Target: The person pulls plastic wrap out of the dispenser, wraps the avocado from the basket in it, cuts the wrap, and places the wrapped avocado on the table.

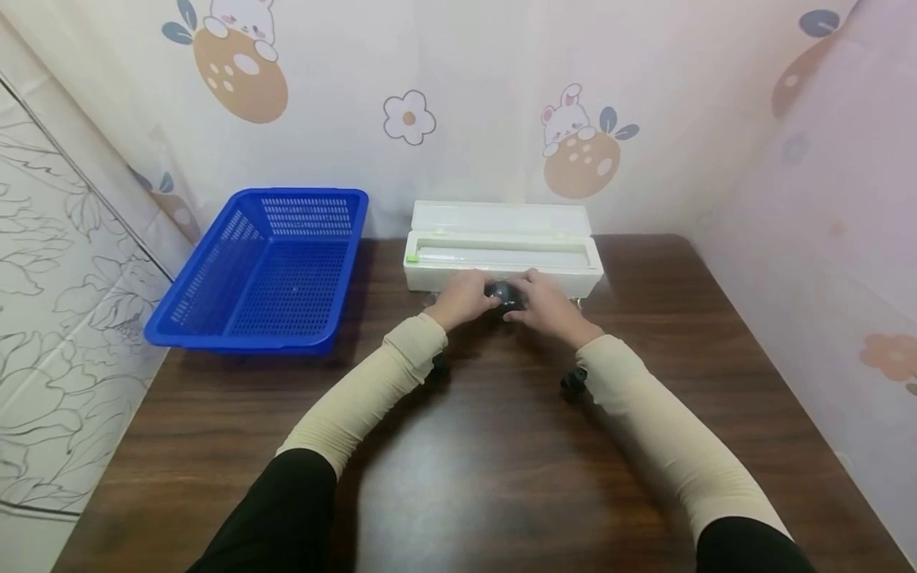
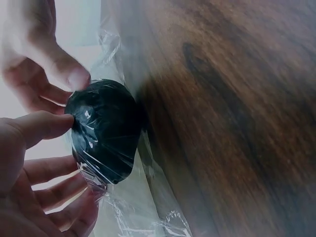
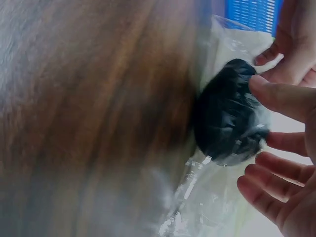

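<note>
A dark, rounded object (image 1: 505, 296) with clear cling film (image 2: 129, 213) drawn over it sits at the front of a white cling film dispenser (image 1: 424, 277); its exact kind is hidden by the wrap. From the left, my left hand (image 1: 461, 299) holds it between thumb and fingers. My right hand (image 1: 550, 309) grips the opposite side, thumb on the near face and fingers behind. Creases and shine show on the film over the dark object (image 3: 229, 116) in the right wrist view. Loose film (image 3: 197, 197) hangs beside it. The dispenser's lid (image 1: 501, 216) stands raised, with a pale roll (image 1: 501, 257) inside.
A blue plastic basket (image 1: 333, 314) with slotted walls stands at the left of the brown wooden table (image 1: 473, 477). Behind the table hangs a patterned curtain (image 1: 473, 95), with more printed fabric at both sides. A small green piece (image 1: 411, 259) sits on the dispenser's left end.
</note>
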A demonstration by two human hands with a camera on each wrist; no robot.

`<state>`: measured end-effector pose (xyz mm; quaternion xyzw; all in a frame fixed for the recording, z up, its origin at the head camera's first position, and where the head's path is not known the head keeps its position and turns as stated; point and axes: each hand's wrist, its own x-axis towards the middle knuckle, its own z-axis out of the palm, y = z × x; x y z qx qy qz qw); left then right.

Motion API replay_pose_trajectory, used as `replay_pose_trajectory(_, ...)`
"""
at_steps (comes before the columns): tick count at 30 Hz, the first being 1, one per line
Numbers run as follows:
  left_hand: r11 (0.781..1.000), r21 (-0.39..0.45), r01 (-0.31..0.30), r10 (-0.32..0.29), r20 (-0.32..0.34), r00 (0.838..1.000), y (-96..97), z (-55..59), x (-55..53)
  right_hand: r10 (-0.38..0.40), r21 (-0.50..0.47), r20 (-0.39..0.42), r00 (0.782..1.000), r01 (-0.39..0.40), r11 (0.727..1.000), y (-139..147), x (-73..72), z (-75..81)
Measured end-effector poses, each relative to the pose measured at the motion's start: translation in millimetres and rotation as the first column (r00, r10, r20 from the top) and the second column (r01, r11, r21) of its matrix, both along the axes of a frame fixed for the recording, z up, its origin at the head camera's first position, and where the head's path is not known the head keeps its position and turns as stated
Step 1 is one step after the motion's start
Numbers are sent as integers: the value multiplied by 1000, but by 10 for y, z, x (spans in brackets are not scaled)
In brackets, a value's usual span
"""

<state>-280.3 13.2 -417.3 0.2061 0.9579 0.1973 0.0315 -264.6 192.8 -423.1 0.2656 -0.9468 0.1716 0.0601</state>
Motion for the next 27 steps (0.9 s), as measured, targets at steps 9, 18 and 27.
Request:
replay_pose_trajectory(9, 998, -70, 2, -10, -106, 994, -15, -34, 23, -59, -1, 46, 997, 59, 998, -54, -51, -35)
replay_pose_trajectory(18, 990, -132, 57, -83, -200, 976, -8, -23, 9, -86, 16, 53, 995, 86, 996, -78, -85, 11)
replay_pose_trajectory(27, 984, -149, 93, -114, -137, 984, 5, -76, 6, -29, 71, 11, 1000, 28, 997, 7, -97, -14)
